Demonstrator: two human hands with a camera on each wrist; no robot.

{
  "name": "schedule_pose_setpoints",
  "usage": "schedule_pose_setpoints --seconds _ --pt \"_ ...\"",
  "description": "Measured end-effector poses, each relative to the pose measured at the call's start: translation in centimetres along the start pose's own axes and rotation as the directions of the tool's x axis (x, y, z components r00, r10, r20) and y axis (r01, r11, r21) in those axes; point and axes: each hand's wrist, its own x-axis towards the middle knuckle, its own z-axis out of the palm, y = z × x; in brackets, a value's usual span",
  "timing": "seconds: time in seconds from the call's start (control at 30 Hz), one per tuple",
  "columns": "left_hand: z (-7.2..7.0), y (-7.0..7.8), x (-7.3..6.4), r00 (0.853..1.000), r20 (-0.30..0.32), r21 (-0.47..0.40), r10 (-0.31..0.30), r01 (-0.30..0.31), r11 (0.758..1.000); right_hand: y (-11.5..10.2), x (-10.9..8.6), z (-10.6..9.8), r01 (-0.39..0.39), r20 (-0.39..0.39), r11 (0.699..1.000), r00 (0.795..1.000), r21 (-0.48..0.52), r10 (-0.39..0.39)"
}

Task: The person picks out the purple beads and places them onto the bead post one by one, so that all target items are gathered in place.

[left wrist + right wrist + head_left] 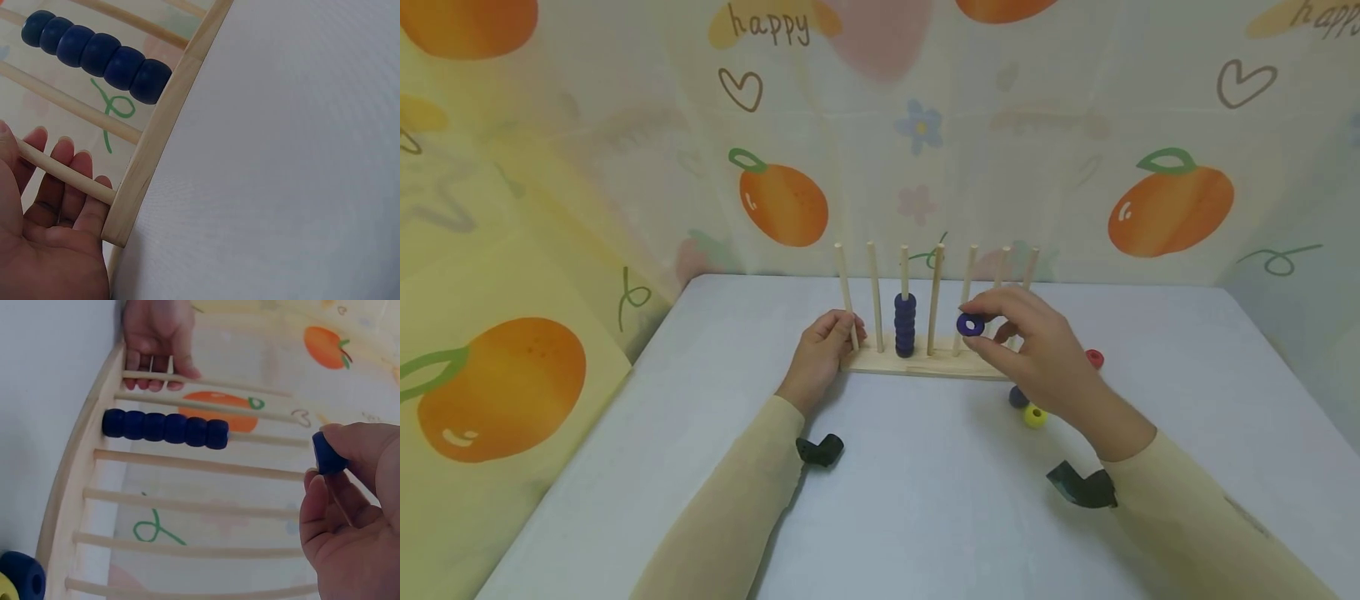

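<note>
A wooden peg rack (947,367) stands on the table with several upright pegs. My left hand (823,354) grips its leftmost peg (69,175) low down, thumb on one side and fingers behind. On the third peg from the left sits a stack of several dark blue beads (905,327), with bare peg above it. My right hand (1041,346) pinches one blue bead (330,455) between thumb and index finger, its hole facing the head camera. That bead is raised in front of the rack, to the right of the stack.
Below my right hand lie a loose blue bead (1018,397) and a yellow bead (1034,421). A red bead (1096,359) shows behind the right wrist. The white table (925,508) ends at a patterned cloth backdrop (1037,183).
</note>
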Motion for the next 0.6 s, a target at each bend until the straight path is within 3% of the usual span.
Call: schedule_pose_setpoints --seconds 0.3,0.6 --pt "0.1 0.1 0.0 1.000 -0.004 0.000 -0.005 0.005 1.000 -0.3 2.4 0.7 0.058 -0.009 0.998 0.998 0.017 -0.058" --pt "0.1 0.2 0.0 1.000 -0.008 -0.001 -0.004 0.004 1.000 -0.6 4.3 1.4 0.034 -0.005 0.998 0.999 0.053 -0.034"
